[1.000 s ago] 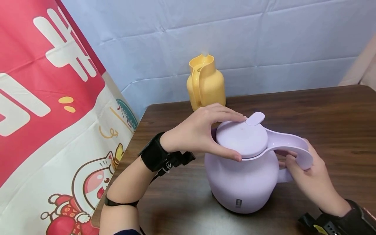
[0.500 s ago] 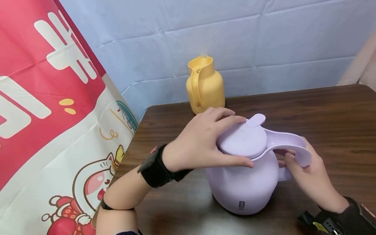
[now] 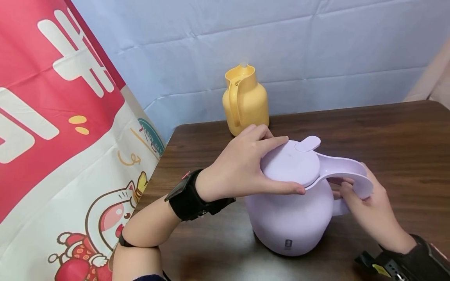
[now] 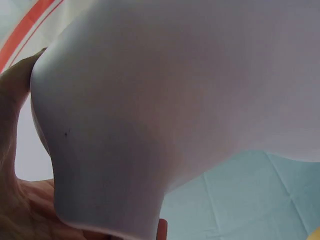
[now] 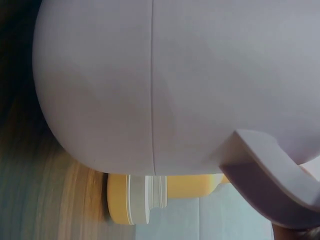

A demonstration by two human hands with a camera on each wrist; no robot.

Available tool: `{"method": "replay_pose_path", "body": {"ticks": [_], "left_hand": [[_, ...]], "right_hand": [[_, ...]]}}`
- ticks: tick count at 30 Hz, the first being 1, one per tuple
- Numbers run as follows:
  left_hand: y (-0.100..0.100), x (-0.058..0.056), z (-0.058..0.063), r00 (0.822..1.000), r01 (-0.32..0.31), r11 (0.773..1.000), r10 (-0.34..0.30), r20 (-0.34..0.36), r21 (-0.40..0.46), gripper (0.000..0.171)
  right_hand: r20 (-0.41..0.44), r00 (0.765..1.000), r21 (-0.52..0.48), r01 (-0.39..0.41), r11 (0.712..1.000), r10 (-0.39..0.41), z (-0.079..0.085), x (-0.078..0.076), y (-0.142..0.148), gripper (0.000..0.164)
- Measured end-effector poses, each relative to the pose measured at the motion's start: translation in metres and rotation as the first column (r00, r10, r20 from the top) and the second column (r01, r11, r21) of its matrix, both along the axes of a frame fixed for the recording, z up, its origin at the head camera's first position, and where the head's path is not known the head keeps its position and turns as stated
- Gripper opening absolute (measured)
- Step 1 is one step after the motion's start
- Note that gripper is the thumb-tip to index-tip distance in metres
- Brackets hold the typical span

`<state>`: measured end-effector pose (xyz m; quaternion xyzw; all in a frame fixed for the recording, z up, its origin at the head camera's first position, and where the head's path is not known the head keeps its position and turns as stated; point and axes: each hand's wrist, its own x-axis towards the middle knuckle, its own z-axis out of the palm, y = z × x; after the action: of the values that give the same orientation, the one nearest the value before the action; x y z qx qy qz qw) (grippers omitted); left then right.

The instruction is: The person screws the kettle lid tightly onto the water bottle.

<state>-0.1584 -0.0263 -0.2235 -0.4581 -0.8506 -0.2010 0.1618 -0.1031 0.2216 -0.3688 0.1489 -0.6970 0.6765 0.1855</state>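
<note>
A lilac thermos jug (image 3: 290,222) stands upright on the table. Its round lilac lid (image 3: 290,164) sits at the mouth, with a small tab pointing away to the right. My left hand (image 3: 239,168) grips the lid, thumb along the near rim and index finger on the far side. In the left wrist view, that hand (image 4: 15,200) curves round the jug's spout side, and the pale jug body (image 4: 150,100) fills most of the picture. My right hand (image 3: 376,210) holds the jug's handle (image 3: 344,166) on the right. Some of its fingers are hidden behind the handle.
A yellow jug (image 3: 249,105), its mouth uncovered, stands at the table's back edge, behind my left hand. The dark wooden table (image 3: 397,140) reaches to a pale blue cloth (image 3: 344,47). A red and white printed banner (image 3: 45,117) hangs at the left.
My left hand has turned on the lid, its thumb sliding right along the near rim and its wrist rolling. The jug, the lid and my right hand stay almost in place.
</note>
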Motion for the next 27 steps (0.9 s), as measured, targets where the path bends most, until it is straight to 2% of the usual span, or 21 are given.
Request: {"method": "replay_pose_path", "body": {"ticks": [1,5,11,19,27], "left_hand": [[-0.001,-0.001,0.001,1.0,0.019,1.0,-0.019,0.006,-0.002,0.082],[-0.004,-0.007,0.006,0.994,0.099,0.995,-0.099,0.043,-0.005,0.084],[-0.006,-0.015,0.01,0.974,0.201,0.979,-0.196,0.116,-0.034,0.083],[-0.006,-0.029,0.014,0.926,0.357,0.933,-0.346,0.154,-0.05,0.08],[-0.004,-0.035,0.017,0.89,0.421,0.905,-0.4,0.22,-0.057,0.08]], "right_hand": [[-0.003,1.0,-0.035,-0.019,0.999,0.019,0.0,0.0,0.0,0.044],[-0.002,1.0,-0.006,-0.001,1.0,0.001,0.002,0.001,0.0,0.044],[0.0,1.0,0.013,0.007,1.0,-0.007,0.002,0.003,0.0,0.045],[-0.009,1.0,0.01,0.008,1.0,-0.008,0.003,0.006,0.0,0.047],[-0.004,0.997,0.142,0.079,0.987,-0.079,0.004,0.009,0.0,0.049]]}}
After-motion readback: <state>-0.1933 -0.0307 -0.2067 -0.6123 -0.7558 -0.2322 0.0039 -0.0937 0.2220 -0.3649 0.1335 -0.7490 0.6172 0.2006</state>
